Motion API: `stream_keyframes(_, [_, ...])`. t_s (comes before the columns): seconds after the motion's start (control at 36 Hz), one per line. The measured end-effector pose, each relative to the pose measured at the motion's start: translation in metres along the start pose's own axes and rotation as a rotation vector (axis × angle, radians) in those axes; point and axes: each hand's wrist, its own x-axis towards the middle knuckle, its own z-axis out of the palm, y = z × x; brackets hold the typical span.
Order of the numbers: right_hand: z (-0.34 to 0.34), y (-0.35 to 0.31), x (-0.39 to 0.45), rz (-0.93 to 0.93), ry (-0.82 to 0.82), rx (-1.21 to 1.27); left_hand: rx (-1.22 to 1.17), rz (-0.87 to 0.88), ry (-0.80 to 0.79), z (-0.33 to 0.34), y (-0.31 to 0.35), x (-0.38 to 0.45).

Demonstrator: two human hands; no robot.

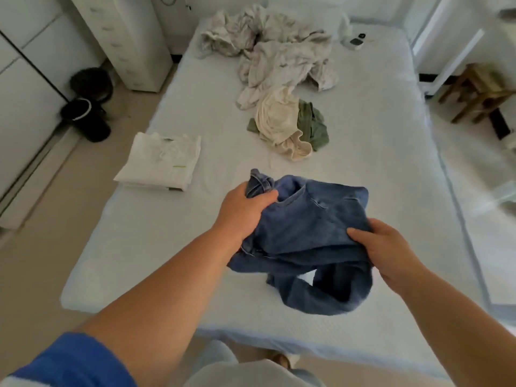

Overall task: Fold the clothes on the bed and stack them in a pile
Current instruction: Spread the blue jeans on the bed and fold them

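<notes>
While hands grip jeans, unfolded clothes lie beyond.

Both hands grip blue jeans above bed.

Home bedroom. Bed with pale sheet fills the room; crumpled laundry lies on it. White drawer unit and wardrobe doors on one side, wooden stool opposite.
</notes>
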Motion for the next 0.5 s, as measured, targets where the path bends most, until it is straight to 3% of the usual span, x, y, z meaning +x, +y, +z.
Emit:
stream_keyframes(0.06, [0.003, 0.001, 0.002, 0.002, 0.016, -0.193, 0.149, 0.151, -0.007, 0.001, 0.016, -0.007])
stream_keyframes(0.11, [0.011, -0.007, -0.001, -0.022, 0.047, -0.225, 0.230, 0.237, -0.060, 0.003, 0.027, -0.016])
stream_keyframes(0.17, [0.022, -0.024, -0.006, -0.029, -0.004, -0.030, 0.330, 0.307, -0.143, 0.009, 0.029, -0.028])
stream_keyframes(0.25, [0.035, -0.057, -0.013, 0.061, -0.223, 0.183, 0.466, 0.445, -0.283, 0.022, 0.024, -0.047])
stream_keyframes(0.33, [0.045, -0.075, -0.016, 0.100, -0.414, 0.029, 0.607, 0.648, -0.300, 0.027, 0.016, -0.054])
stream_keyframes(0.44, [0.048, -0.080, -0.015, 0.098, -0.390, -0.133, 0.774, 0.750, -0.487, 0.013, 0.005, -0.055])
stream_keyframes(0.5, [0.048, -0.079, -0.017, 0.056, -0.360, -0.194, 0.629, 0.699, -0.595, -0.001, 0.002, -0.057])
